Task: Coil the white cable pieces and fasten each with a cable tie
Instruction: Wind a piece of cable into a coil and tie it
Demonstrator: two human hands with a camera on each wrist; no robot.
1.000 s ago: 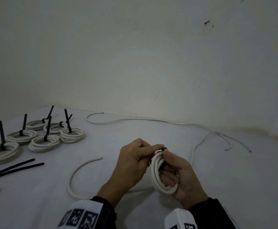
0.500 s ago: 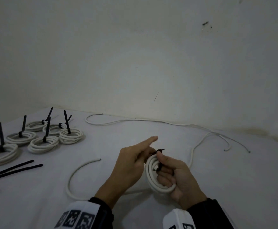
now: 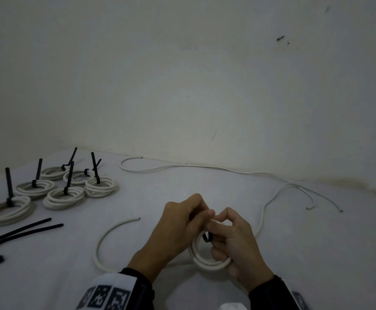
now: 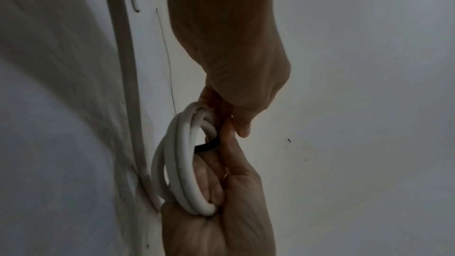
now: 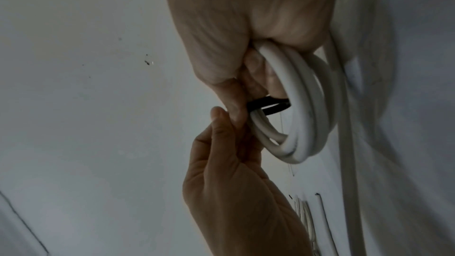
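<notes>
Two hands meet over one white coil [image 3: 207,261], held just above the white tabletop [image 3: 204,189] near the front edge. The right hand [image 3: 238,245] carries the coil, its lower fingers curled through the ring and round the turns, while thumb and forefinger close on the black cable tie [image 3: 207,237] looped across the upper turns. The left hand [image 3: 178,229] pinches at the same spot, finger and thumb closed narrowly at the tie; whether it has the strap's tip or the head cannot be told. The wrist views show about three turns [image 4: 187,164] lying side by side, with the tie [image 5: 268,106] forming a slack loop not yet drawn tight. The cable appears springy and fairly stiff: light, smooth-jacketed, and likely to spring open if released, so the hold is best kept on the bundled turns right beside the tie. The tie itself is thin and slick, best pinched near its free end for pulling. Six finished coils [image 3: 64,195], each with an upright tie tail, lie well apart at the left; spare ties [image 3: 21,231] lie near them, and loose cable [image 3: 182,167] runs along the wall.
</notes>
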